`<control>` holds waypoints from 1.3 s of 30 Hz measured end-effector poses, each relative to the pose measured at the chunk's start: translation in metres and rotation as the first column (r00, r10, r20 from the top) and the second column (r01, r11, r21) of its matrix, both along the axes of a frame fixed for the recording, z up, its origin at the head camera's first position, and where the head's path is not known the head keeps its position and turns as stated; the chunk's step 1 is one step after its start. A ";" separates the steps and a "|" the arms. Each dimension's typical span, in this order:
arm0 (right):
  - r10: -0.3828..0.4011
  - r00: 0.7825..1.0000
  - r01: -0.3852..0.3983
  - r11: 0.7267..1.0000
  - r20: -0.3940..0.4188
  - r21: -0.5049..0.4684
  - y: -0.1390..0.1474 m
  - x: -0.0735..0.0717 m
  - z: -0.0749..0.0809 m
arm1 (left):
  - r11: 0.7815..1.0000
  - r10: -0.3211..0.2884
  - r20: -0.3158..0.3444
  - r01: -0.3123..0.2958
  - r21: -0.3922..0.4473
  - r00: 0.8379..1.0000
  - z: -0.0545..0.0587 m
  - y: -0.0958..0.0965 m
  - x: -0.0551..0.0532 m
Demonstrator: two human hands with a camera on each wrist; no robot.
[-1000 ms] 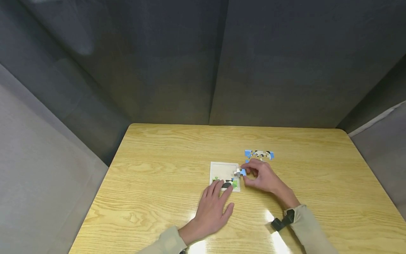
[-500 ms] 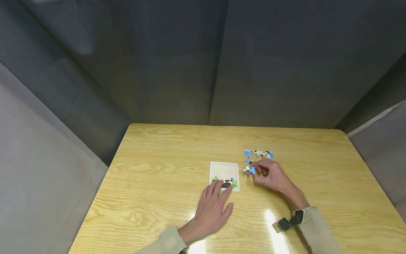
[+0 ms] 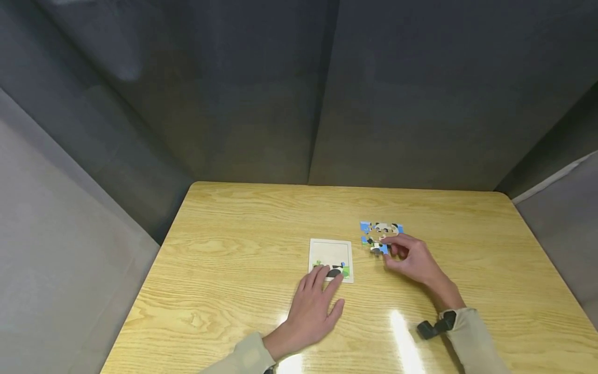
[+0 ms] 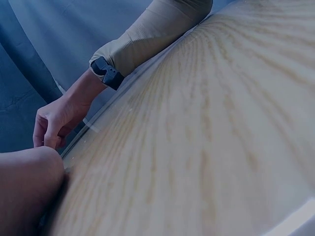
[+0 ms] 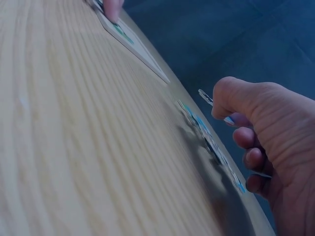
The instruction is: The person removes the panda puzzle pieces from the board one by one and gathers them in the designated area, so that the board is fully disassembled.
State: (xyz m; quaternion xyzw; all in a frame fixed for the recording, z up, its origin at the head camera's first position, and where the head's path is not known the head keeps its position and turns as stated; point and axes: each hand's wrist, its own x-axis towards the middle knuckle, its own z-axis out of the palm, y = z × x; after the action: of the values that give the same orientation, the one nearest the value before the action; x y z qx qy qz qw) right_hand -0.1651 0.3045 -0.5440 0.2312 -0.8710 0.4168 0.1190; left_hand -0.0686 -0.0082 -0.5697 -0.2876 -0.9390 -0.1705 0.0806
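My right hand (image 3: pixel 412 259) pinches a blue, white and dark puzzle piece (image 3: pixel 379 249) between thumb and fingers. In the right wrist view this piece (image 5: pixel 205 97) is held above the table. Behind and left of it lie several loose puzzle pieces (image 3: pixel 366 226) with blue and panda-face parts, some of them covered by my hand. My left hand (image 3: pixel 312 306) lies with fingers extended, fingertips on the lower part of a pale square puzzle tray (image 3: pixel 330 249). Along the tray's bottom sit green and black-and-white pieces (image 3: pixel 344 270), partly hidden by those fingers.
The wooden table (image 3: pixel 233 249) carries the tray and pieces near its middle. Dark grey curtains (image 3: pixel 252 104) stand behind its far edge, with lighter panels at both sides. A black wrist camera (image 3: pixel 436 326) is strapped to the right wrist.
My right hand has moved right, away from the tray, carrying the pinched puzzle piece over toward the loose pieces. The left hand has stayed on the tray.
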 end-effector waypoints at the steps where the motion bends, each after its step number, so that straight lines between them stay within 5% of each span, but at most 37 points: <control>1: -0.003 1.000 0.003 1.000 -0.003 -0.005 0.002 0.000 -0.001 | 1.000 -0.002 -0.002 0.002 0.001 1.000 0.000 0.000 0.000; 27: -0.129 0.990 0.128 0.992 0.049 0.018 0.051 -0.017 -0.012 | 1.000 -0.020 -0.033 0.020 0.016 0.999 0.001 0.002 -0.002; 39: -0.149 0.983 0.146 0.989 0.106 0.033 0.056 -0.012 -0.014 | 1.000 -0.018 -0.022 0.018 0.015 1.000 0.001 0.001 0.000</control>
State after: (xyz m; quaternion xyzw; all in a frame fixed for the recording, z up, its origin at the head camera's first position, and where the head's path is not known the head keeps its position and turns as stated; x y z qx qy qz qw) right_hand -0.1772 0.3606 -0.5583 0.1446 -0.8960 0.4078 0.0994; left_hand -0.0690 -0.0072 -0.5686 -0.2972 -0.9341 -0.1752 0.0916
